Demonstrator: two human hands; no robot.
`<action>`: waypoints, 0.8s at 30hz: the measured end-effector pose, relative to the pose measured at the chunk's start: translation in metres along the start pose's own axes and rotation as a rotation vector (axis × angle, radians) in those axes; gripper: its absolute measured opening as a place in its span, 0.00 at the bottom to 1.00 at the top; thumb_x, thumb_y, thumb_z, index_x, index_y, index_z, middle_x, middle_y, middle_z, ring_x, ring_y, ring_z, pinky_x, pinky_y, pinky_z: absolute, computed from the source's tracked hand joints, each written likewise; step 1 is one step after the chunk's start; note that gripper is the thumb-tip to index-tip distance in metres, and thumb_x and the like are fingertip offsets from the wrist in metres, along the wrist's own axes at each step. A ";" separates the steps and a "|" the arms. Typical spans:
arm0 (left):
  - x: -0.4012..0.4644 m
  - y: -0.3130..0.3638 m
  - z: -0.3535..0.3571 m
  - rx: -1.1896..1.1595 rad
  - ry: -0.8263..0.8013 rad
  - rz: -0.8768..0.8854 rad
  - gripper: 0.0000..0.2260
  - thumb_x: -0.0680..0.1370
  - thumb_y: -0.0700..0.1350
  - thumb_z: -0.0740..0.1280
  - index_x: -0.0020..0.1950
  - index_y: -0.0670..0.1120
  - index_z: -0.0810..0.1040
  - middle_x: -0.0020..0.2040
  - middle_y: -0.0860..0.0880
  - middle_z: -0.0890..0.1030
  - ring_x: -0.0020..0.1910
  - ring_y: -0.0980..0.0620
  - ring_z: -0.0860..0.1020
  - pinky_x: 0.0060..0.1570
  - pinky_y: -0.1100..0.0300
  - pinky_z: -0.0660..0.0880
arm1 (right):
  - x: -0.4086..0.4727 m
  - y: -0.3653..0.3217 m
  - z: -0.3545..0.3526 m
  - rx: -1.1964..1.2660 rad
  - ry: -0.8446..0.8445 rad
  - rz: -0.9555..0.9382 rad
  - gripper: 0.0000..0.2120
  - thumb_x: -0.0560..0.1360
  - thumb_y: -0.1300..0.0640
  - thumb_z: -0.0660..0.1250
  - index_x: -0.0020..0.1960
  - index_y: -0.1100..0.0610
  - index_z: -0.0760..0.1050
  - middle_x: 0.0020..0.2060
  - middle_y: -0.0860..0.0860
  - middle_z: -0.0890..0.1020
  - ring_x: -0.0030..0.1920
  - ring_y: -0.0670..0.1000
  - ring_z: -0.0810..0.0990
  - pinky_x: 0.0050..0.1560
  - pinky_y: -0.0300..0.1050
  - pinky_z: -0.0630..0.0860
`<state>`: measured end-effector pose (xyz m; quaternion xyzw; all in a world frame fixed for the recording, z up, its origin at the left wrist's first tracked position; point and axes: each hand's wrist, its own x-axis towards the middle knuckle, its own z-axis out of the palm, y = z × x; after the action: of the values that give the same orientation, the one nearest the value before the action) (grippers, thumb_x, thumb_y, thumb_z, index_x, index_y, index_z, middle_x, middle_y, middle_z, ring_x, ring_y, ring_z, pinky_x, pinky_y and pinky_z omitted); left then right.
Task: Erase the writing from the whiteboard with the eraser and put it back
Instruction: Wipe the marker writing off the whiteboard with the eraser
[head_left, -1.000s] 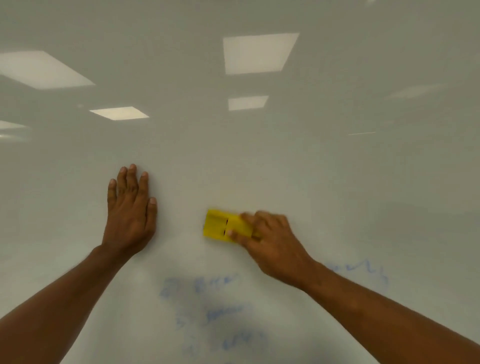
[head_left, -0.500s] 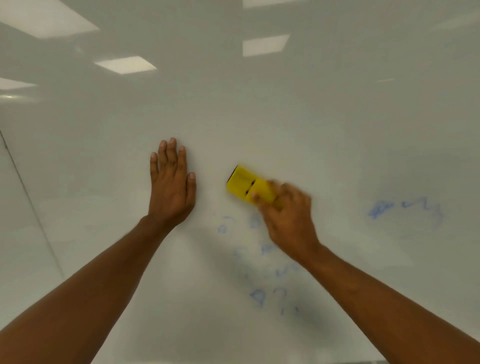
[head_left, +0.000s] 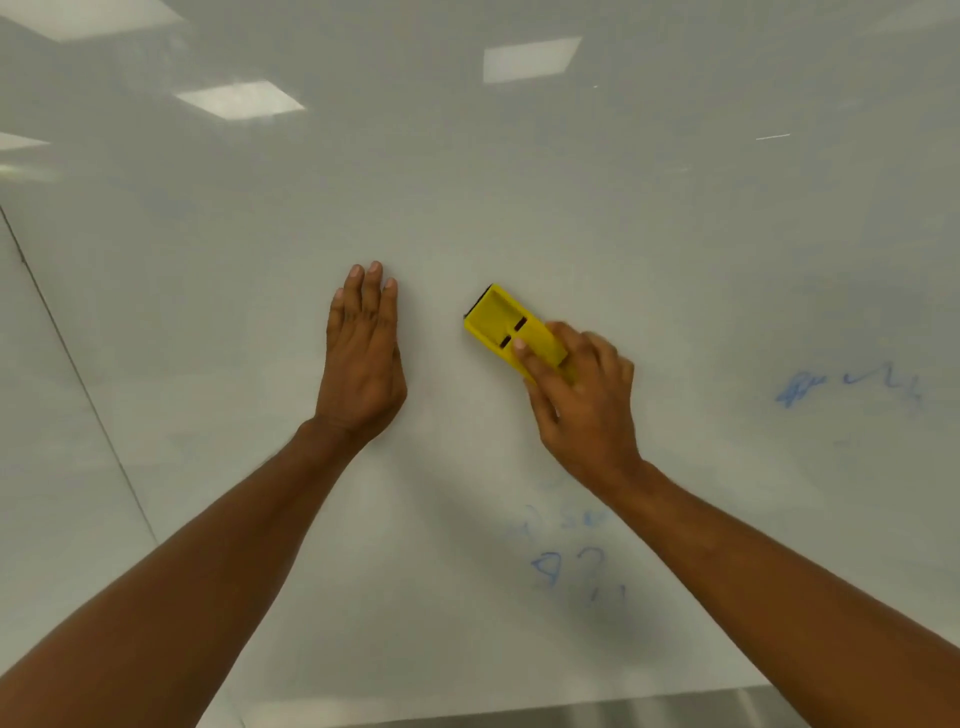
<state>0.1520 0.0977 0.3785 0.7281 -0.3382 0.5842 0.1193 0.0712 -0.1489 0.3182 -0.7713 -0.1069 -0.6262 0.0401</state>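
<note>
The whiteboard (head_left: 519, 197) fills almost the whole view. My right hand (head_left: 584, 400) grips a yellow eraser (head_left: 501, 325) and presses it flat on the board, its free end pointing up and left. My left hand (head_left: 363, 358) rests flat against the board to the left of the eraser, fingers together, holding nothing. Faint blue writing (head_left: 576, 566) shows below my right wrist, partly smeared. Another blue scribble (head_left: 847, 389) sits at the right.
A dark seam (head_left: 78, 374) runs diagonally down the board's left side. A grey metal ledge (head_left: 649, 712) shows along the bottom edge. Ceiling lights reflect in the upper board.
The eraser and my right hand have slid over the marks just below the eraser, which are now mostly wiped away. My left hand stays flat on the board. The view shifted slightly.
</note>
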 end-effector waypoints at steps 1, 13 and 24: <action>-0.001 -0.002 -0.002 -0.001 -0.002 -0.002 0.28 0.77 0.28 0.54 0.78 0.34 0.55 0.79 0.34 0.57 0.79 0.34 0.53 0.79 0.44 0.46 | -0.008 -0.005 0.004 -0.018 -0.030 -0.091 0.22 0.79 0.56 0.65 0.72 0.43 0.70 0.69 0.56 0.74 0.61 0.61 0.72 0.55 0.54 0.66; -0.005 -0.020 -0.007 0.019 0.009 -0.025 0.31 0.76 0.27 0.54 0.79 0.36 0.54 0.79 0.34 0.56 0.79 0.36 0.51 0.79 0.47 0.42 | 0.041 0.009 -0.009 -0.033 0.023 0.000 0.23 0.78 0.53 0.66 0.72 0.42 0.69 0.68 0.55 0.73 0.60 0.60 0.72 0.52 0.52 0.67; -0.005 -0.012 -0.009 0.023 0.026 -0.032 0.29 0.77 0.27 0.59 0.77 0.34 0.58 0.78 0.33 0.57 0.78 0.34 0.53 0.79 0.46 0.43 | -0.074 0.006 0.005 -0.071 -0.344 -0.571 0.28 0.77 0.64 0.61 0.72 0.41 0.67 0.69 0.53 0.75 0.64 0.58 0.74 0.58 0.54 0.68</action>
<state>0.1527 0.1133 0.3791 0.7269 -0.3182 0.5957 0.1245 0.0634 -0.1625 0.2453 -0.8056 -0.3020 -0.4761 -0.1823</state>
